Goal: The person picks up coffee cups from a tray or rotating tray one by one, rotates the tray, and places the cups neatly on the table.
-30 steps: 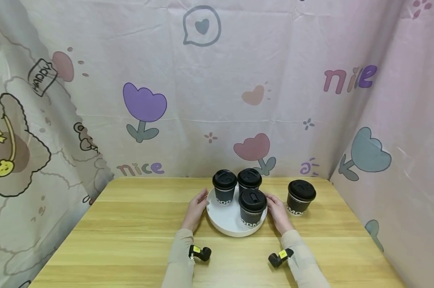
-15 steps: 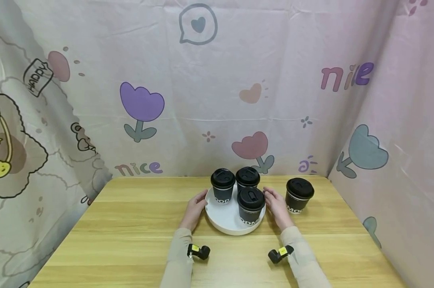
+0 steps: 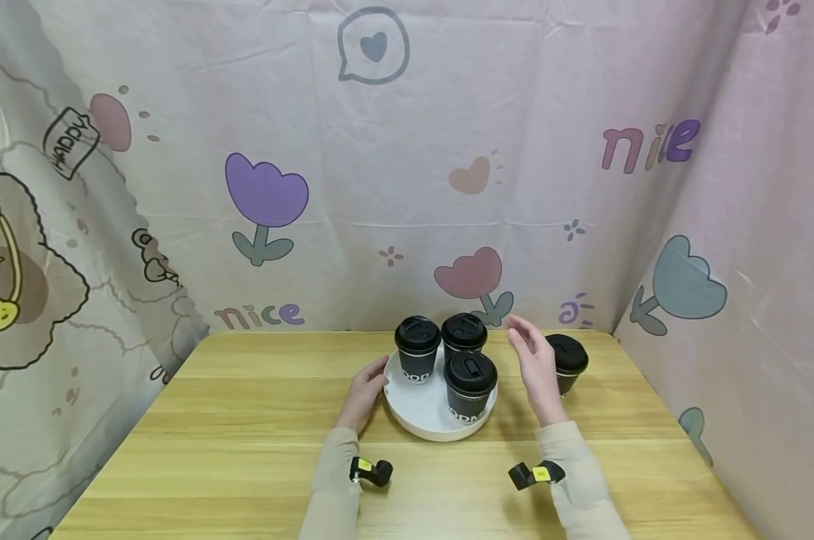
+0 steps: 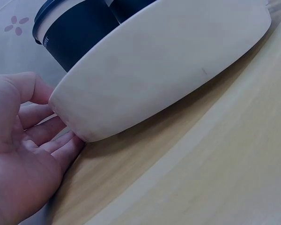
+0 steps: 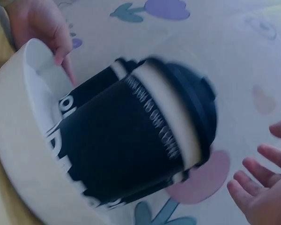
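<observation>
A round white tray (image 3: pixel 416 421) with a raised rim lies on the wooden table, holding three black lidded coffee cups: one at back left (image 3: pixel 417 358), one at the back (image 3: pixel 464 334), one at front right (image 3: pixel 470 390). My left hand (image 3: pixel 364 394) grips the tray's left side; in the left wrist view its fingers (image 4: pixel 44 129) curl along the outer wall, up to the rim. My right hand (image 3: pixel 536 367), raised off the tray with fingers apart and nothing in them, partly covers a fourth lidded cup (image 3: pixel 570 360) on the table to its right.
The wooden table (image 3: pixel 244 442) ends at the back against a printed curtain (image 3: pixel 352 270), which also hangs along both sides. Small black cameras are strapped to the left wrist (image 3: pixel 371 471) and the right wrist (image 3: pixel 536 474).
My right hand has let go of the tray's right side, rising and moving right toward the fourth cup. The left hand and the cups on the tray have stayed in place.
</observation>
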A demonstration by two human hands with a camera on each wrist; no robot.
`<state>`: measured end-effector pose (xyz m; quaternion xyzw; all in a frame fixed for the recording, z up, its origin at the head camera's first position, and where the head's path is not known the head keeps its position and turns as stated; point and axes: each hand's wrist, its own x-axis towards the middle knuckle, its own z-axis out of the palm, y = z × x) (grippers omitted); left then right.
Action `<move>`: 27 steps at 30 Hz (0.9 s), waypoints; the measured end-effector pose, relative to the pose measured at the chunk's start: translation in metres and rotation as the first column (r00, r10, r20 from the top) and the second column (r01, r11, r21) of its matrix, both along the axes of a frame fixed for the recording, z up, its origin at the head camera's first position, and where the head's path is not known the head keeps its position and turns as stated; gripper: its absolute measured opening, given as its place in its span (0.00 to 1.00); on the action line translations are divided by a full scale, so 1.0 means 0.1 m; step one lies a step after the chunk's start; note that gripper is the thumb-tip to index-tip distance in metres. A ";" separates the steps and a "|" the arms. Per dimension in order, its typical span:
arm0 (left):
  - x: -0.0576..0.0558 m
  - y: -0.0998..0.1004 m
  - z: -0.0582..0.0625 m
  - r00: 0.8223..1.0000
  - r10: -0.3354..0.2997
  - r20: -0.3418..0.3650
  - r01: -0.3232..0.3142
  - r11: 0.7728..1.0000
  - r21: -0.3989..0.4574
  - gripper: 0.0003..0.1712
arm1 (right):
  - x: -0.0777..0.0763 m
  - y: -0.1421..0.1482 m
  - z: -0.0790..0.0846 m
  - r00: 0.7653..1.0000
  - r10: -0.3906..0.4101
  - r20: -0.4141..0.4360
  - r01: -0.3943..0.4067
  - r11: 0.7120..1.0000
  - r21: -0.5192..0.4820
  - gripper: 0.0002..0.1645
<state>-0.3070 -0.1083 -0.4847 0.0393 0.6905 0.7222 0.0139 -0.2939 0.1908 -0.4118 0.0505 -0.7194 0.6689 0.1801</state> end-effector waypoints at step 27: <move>-0.08 -0.01 -0.13 1.000 0.002 0.002 -0.002 1.000 -0.007 0.33 | 0.07 -0.20 -0.11 0.927 0.370 -0.068 -0.207 0.653 0.729 0.45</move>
